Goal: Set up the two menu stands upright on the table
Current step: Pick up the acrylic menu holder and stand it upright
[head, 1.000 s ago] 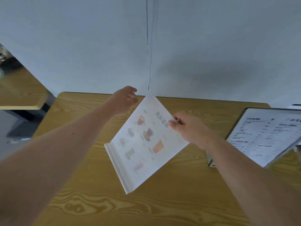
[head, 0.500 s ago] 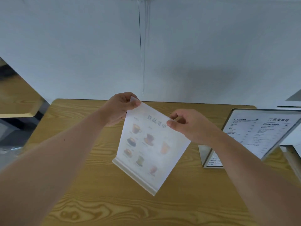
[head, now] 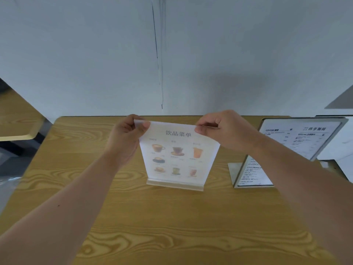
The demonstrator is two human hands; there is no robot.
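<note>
**Drinks menu stand: held at top corners, base at the counter**

Item: drinks menu stand [head: 176, 155], a clear upright panel with a printed sheet of cups and glasses, set in a pale base strip [head: 174, 185] along its lower edge.

Grip, left: left hand [head: 125, 142] pinched closed on the panel's top-left corner, thumb in front, fingers behind.

Grip, right: right hand [head: 222, 131] pinched closed on the top-right corner in the same way.

Position relative to the grip: the panel hangs straight below both grips and between them. Its top edge runs level from one grip to the other; its height runs down from them to the base strip. The base strip appears to rest on the counter [head: 172, 217], though contact along its full length cannot be confirmed. Neither hand is nearer; the hold is even.

Governing relation: base directly under the held top edge, panel near vertical. Judged ready for release once the strip sits flat; a lean toward or away from the grips would tip it.

Second item: text menu stand [head: 298, 142], to the right of the right grip, well apart, already standing on its own metal foot [head: 234, 173], tilted back.

Task status, judged: one stand up, this one nearly so.
</note>
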